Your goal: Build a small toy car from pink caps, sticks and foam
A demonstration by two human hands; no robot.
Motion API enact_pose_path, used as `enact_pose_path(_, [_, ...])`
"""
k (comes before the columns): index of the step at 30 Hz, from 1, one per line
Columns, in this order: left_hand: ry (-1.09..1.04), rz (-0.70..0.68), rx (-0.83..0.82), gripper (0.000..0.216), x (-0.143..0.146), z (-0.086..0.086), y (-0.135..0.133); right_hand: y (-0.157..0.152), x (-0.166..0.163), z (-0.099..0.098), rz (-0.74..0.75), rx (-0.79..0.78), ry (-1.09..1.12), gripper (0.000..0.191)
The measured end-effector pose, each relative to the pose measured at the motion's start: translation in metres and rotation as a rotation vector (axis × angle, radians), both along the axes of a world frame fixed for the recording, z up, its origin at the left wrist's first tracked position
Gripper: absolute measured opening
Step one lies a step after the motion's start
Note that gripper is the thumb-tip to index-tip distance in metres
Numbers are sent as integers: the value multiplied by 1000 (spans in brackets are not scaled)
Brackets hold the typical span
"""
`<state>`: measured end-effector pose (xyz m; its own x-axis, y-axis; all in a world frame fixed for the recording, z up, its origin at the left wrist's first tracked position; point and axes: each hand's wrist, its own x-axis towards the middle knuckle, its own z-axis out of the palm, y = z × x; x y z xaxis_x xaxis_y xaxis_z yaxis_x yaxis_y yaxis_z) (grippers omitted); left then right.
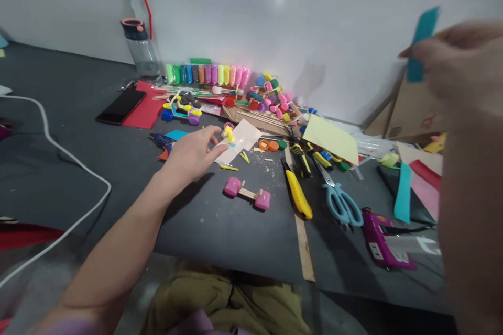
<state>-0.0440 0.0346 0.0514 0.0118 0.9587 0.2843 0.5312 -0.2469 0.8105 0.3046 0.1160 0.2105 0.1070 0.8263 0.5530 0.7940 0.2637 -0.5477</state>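
My right hand (451,57) is raised at the upper right, its fingers pinched on a blue strip (416,70) that looks like paper or thin foam. My left hand (192,152) reaches over the table with thumb and fingers apart. Just past its fingertips is a small yellow piece (228,134), like moulded clay, on a pale pink sheet (246,135). Whether the fingertips touch the piece I cannot tell. Nearer to me lies a pair of pink wheels joined by thin sticks (247,193). Thin yellow bits (229,167) lie beside the sheet.
A yellow utility knife (298,196), blue-handled scissors (343,207) and pliers (301,159) lie to the right, with a purple device (383,241) beyond. Coloured clay packs (208,74) line the wall near a water bottle (141,52). A phone (121,106) and white cable (78,162) are left.
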Motion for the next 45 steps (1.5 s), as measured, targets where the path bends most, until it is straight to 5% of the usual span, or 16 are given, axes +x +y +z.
enact_pose_path(3, [38,86,117,25,1,1,-2,-11,-6,-31,-29,-4,-3,17])
enact_pose_path(8, [-30,209,406,21,2,3,-3,-27,-50,-88,284,-240,25,17])
enact_pose_path(13, [-283,-156,20,30,23,-3,-10,-44,-111,-120,573,-332,145,13])
enact_pose_path(21, [-487,-261,-78,19,32,-7,-10,-59,-153,-125,691,-333,270,14])
enact_pose_path(45, [-543,-300,-126,18,37,-12,-10,-65,-144,-137,733,-470,612,14])
